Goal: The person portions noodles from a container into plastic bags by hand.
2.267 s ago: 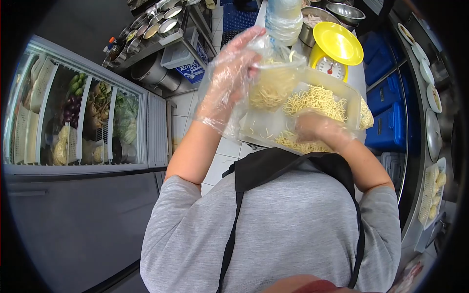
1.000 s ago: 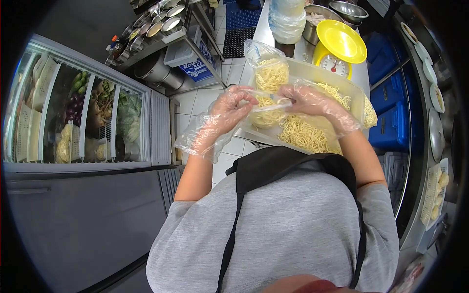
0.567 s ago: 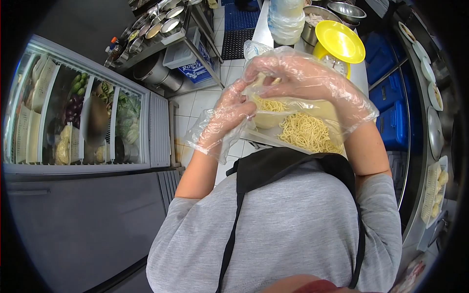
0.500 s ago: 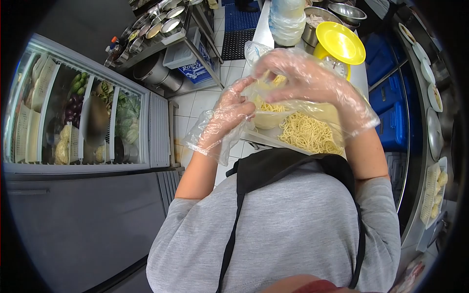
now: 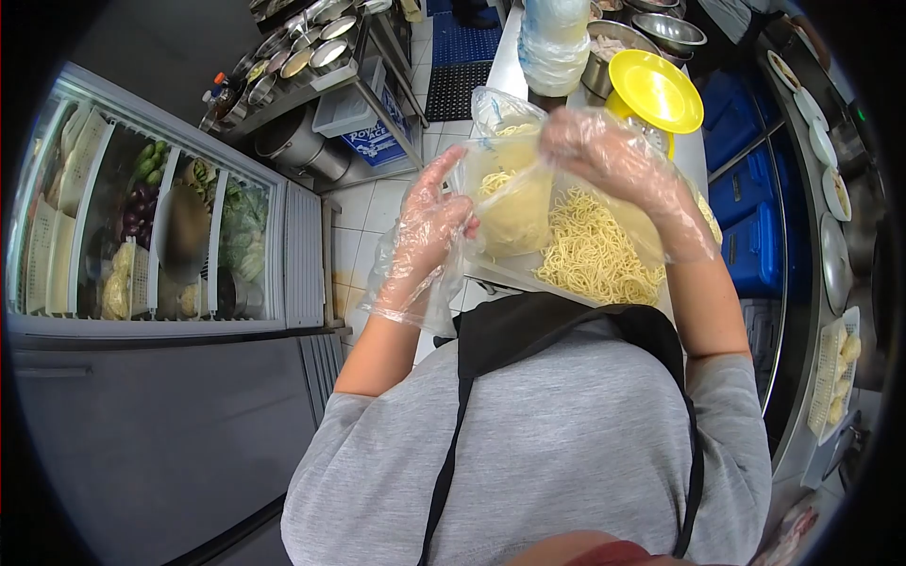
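Observation:
A clear plastic bag (image 5: 517, 212) with yellow noodles inside hangs between my hands, over the left part of a metal tray (image 5: 517, 274). My left hand (image 5: 425, 222), in a loose clear plastic glove, grips the bag's left edge with its fingers curled. On the other side my right hand (image 5: 613, 160), also gloved, is closed at the bag's upper right corner, and the plastic stretches toward it. Its fingertips are slightly blurred. Below the right hand, a heap of loose yellow noodles (image 5: 595, 250) lies in the tray.
Beyond my right hand a yellow plate (image 5: 656, 91) sits on a scale. A stack of plastic-wrapped containers (image 5: 550, 47) and metal bowls (image 5: 667, 30) stand farther back. At left is a glass-topped fridge (image 5: 170, 217) with vegetables; blue bins (image 5: 755, 241) are at right.
My right hand has moved away from the left and closed up. The bag is now spread between the hands, and its noodles show more plainly. My left hand has shifted slightly left.

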{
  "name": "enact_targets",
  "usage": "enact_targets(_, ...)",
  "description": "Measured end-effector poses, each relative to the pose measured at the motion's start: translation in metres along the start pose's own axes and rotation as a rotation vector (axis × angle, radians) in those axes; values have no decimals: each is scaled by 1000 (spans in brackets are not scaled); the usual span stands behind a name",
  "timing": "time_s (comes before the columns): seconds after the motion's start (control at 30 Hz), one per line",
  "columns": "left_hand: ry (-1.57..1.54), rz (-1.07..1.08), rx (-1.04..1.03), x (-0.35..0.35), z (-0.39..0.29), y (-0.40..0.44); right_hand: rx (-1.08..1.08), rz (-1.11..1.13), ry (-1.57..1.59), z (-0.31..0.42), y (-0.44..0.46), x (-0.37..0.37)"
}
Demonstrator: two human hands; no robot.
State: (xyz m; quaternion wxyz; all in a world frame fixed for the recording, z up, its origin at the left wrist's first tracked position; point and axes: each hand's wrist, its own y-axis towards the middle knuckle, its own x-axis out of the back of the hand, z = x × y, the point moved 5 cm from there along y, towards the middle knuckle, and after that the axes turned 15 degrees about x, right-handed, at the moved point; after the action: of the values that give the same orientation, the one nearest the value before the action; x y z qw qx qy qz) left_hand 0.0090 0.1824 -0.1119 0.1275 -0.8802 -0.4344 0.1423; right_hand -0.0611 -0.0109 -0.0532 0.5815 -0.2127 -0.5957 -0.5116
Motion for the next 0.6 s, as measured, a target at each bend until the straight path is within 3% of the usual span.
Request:
enact_targets(0.07, -65, -47, -13, -1, 7, 6, 1, -51, -24, -19, 16, 1)
enact_targets(0.13, -131, -94, -30, 2, 16, 15, 182, -663, -306, -34, 30, 38)
enact_targets(0.23, -285, -155, -40, 7, 21, 20, 12, -753, -419, -68, 48, 75)
enact_targets(0.27, -221, -117, -57, 5, 17, 18, 13, -754, -420, -79, 51, 81)
enact_targets(0.33, -156, -83, -77, 5, 14, 13, 69, -409, -386, -105, 64, 77)
enact_targets(0.4, -127, -90, -142, 9, 10, 9, 25, -379, -410, -100, 75, 88)
enact_targets(0.47, -102, -137, -149, 21, 11, 9, -262, -308, -193, -101, 78, 103)
enact_targets(0.53, -71, -183, -154, 32, 14, 9, -148, -302, -113, -100, 79, 108)
enact_targets(0.6, -2, -257, -236, 39, 14, 9, 24, -457, 304, -120, 83, 114)
